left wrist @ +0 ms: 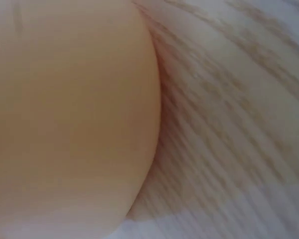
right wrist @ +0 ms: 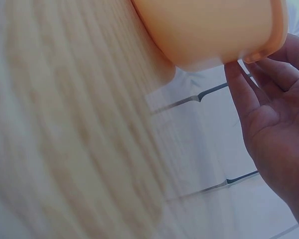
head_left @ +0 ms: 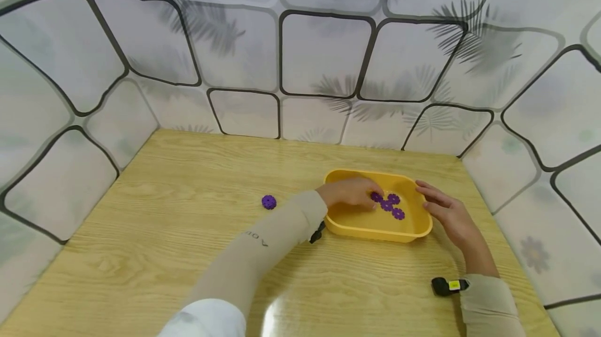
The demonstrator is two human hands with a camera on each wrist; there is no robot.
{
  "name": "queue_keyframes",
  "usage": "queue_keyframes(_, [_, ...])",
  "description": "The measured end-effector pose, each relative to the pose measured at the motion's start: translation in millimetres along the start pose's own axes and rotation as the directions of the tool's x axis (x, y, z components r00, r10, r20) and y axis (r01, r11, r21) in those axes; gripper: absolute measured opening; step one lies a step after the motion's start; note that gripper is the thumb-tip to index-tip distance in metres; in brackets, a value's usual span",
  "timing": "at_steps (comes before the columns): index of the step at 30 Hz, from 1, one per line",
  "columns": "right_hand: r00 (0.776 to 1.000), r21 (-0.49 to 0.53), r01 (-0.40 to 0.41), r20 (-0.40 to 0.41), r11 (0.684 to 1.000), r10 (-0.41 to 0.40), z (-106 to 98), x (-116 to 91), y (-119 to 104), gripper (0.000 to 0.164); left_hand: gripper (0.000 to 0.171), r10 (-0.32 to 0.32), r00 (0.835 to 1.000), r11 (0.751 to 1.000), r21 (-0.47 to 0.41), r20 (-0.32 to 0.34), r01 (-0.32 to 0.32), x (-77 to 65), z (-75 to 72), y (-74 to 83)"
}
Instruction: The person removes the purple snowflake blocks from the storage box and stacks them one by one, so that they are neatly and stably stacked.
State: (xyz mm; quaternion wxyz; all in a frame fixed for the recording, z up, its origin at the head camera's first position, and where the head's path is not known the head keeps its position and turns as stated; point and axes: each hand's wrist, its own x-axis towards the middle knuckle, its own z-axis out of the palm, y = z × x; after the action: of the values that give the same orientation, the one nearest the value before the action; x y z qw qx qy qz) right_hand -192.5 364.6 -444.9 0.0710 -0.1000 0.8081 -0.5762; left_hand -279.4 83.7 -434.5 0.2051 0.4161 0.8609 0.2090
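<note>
My left hand (head_left: pixel 353 192) reaches over the near left rim into a yellow plastic tub (head_left: pixel 357 231). Its thumb and fingers pinch a purple snowflake disc (head_left: pixel 376 197), partly covered by the fingertips. Close beside it, three more purple snowflake discs (head_left: pixel 398 214) lie on the tub floor. On the tub's right side my right hand (head_left: pixel 453 217) touches the rim from outside with extended fingers. The right wrist view shows that hand (right wrist: pixel 276 114) with thumb and fingertips against the tub's outer wall (right wrist: pixel 214 30). In the left wrist view the tub's wall (left wrist: pixel 74 114) hides the left hand.
A purple cluster of joined discs (head_left: pixel 269 202) sits on the wooden table (head_left: pixel 188 222), left of the tub. Patterned wall covering (head_left: pixel 324 55) closes off the back and both sides. A small black wrist camera (head_left: pixel 443 286) is strapped by the right sleeve.
</note>
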Motion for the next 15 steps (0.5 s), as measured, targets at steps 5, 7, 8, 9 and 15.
queue_keyframes(5, [0.999, 0.032, 0.033, 0.013, 0.999, -0.034, -0.4, -1.2, 1.2, 0.052, 0.043, 0.014, 1.0, 0.999, 0.037, -0.007, -0.013, 4.9, 4.7, -2.3])
queue_keyframes(7, [0.999, 0.042, 0.043, 0.015, 0.998, -0.044, -0.4, -1.6, 1.3, 0.052, 0.043, 0.011, 1.0, 0.999, 0.034, -0.01, -0.011, 5.5, 5.9, -3.6])
queue_keyframes(8, [0.999, 0.041, 0.044, 0.014, 0.998, -0.045, -0.3, -1.5, 1.3, 0.052, 0.043, 0.009, 1.0, 0.999, 0.036, -0.011, -0.008, 5.5, 6.3, -4.3])
queue_keyframes(9, [0.999, 0.043, 0.044, 0.014, 0.998, -0.045, -0.2, -1.5, 1.2, 0.052, 0.042, 0.007, 1.0, 0.999, 0.035, -0.012, -0.006, 5.2, 6.5, -4.6])
queue_keyframes(15, [0.999, 0.055, 0.032, 0.011, 0.998, -0.033, 1.1, -1.2, -1.2, 0.052, 0.043, -0.004, 1.0, 0.999, 0.038, -0.014, 0.004, 1.2, 4.3, -3.4])
